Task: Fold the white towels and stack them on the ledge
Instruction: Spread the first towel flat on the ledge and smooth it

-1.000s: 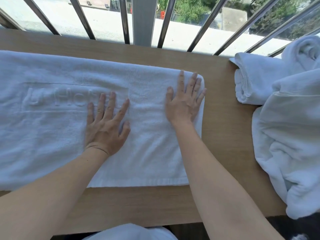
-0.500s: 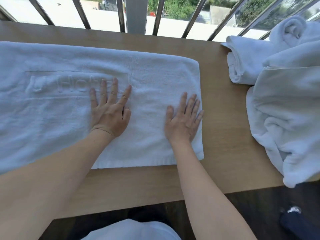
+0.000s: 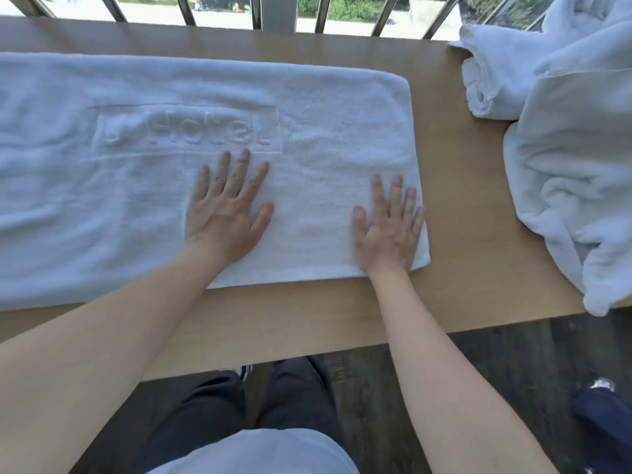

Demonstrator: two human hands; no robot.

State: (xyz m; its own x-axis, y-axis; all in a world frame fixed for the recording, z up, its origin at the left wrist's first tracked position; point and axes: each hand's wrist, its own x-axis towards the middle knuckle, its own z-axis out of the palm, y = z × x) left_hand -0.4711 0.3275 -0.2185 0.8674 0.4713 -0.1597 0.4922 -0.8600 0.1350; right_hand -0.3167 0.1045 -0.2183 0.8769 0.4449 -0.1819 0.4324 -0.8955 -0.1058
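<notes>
Meanwhile both hands, left (image 3: pixel 224 213) and right (image 3: pixel 388 234), lie flat with fingers spread on the towel (image 3: pixel 325 138); a rumpled pile (image 3: pixel 574 159) crowds the ledge (image 3: pixel 458 200) beside railing bars (image 3: pixel 321 12).

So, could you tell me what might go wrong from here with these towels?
The unfolded pile on the right hangs over the near edge of the ledge, so a nudge might send it to the floor. The spread towel shows wrinkles left of the left hand; folding now could trap them. The right hand presses near its right edge and might drag that corner askew.
</notes>
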